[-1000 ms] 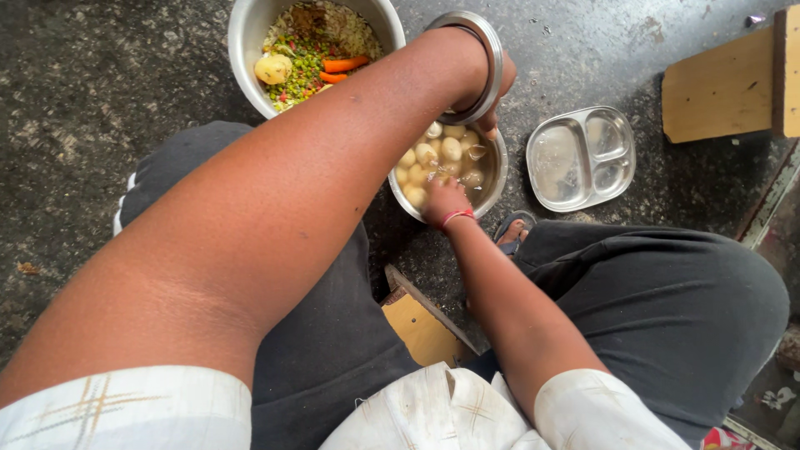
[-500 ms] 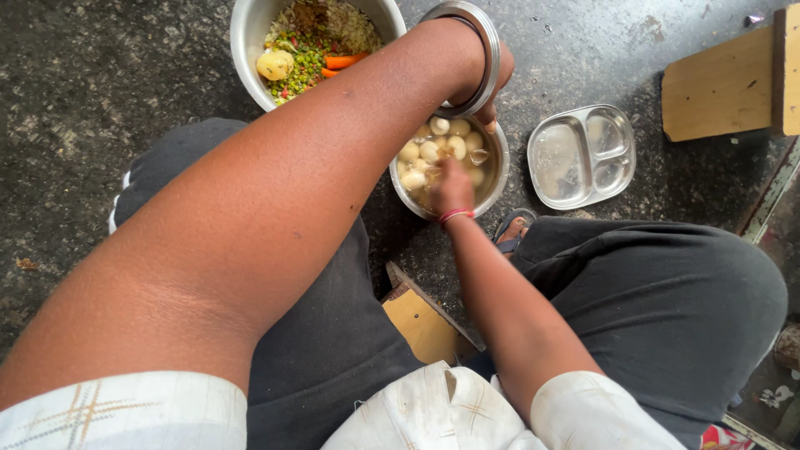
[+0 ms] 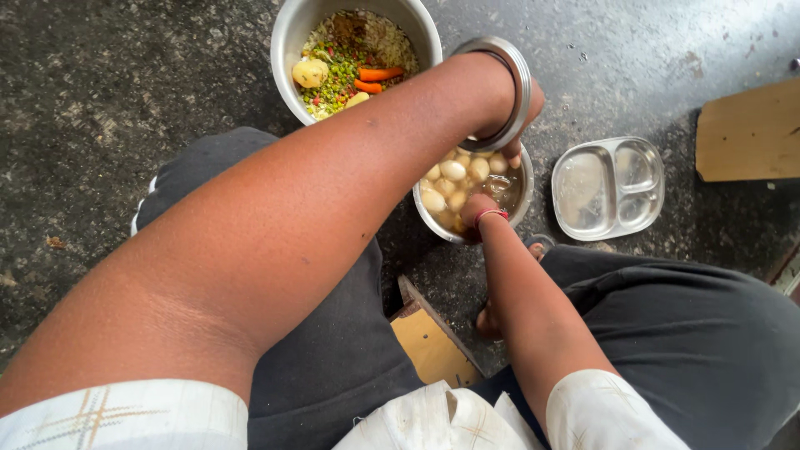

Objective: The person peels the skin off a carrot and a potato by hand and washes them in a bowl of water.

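— What are the hands doing?

— The right hand (image 3: 475, 208) is dipping into a small steel bowl (image 3: 433, 218) of pale peeled potatoes (image 3: 452, 170) sitting in cloudy water; its fingers are hidden, so I cannot tell how far they are closing. The left hand (image 3: 523, 117), with a wide metal bangle (image 3: 508, 87) on the wrist, is resting at the bowl's far rim; its grip is hidden too.

— Where is the bowl sitting?

— On the dark floor (image 3: 100, 92) between the person's knees. A big steel pot (image 3: 287, 42) of rice, peas and carrot is standing just behind it, and a compartment tray (image 3: 608, 187) is lying to the right.
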